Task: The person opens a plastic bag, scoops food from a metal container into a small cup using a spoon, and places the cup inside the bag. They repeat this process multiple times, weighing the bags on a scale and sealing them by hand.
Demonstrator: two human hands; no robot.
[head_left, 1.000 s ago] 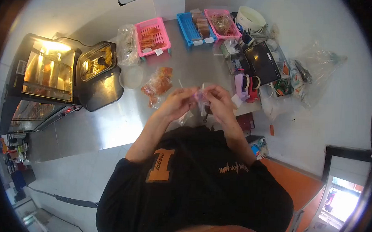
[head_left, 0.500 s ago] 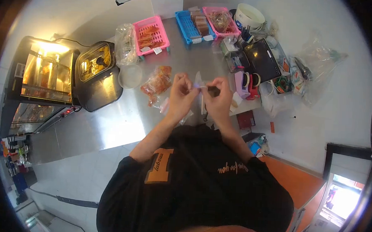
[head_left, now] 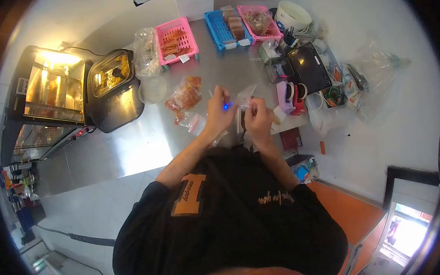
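Note:
My left hand (head_left: 218, 112) is closed on a small blue object (head_left: 226, 106) with a thin white stick poking up from the fist. My right hand (head_left: 258, 117) pinches the lower part of a small clear plastic bag (head_left: 245, 95), which stands up between the two hands. Both hands hover over the steel counter (head_left: 146, 144), close together. A clear bag of orange snacks (head_left: 185, 96) lies just left of my left hand. What is inside the small bag cannot be made out.
A black fryer (head_left: 115, 88) and a lit warming cabinet (head_left: 47, 98) stand at the left. At the far edge sit a pink basket (head_left: 176, 36), a blue basket (head_left: 226, 22), another pink basket (head_left: 258, 17) and a white bucket (head_left: 293, 15). A black tablet (head_left: 309, 67) and tape dispenser (head_left: 290, 97) crowd the right.
The hands have drawn slightly apart and toward me. The clear bag now stands up between them, and a blue object shows in the left hand.

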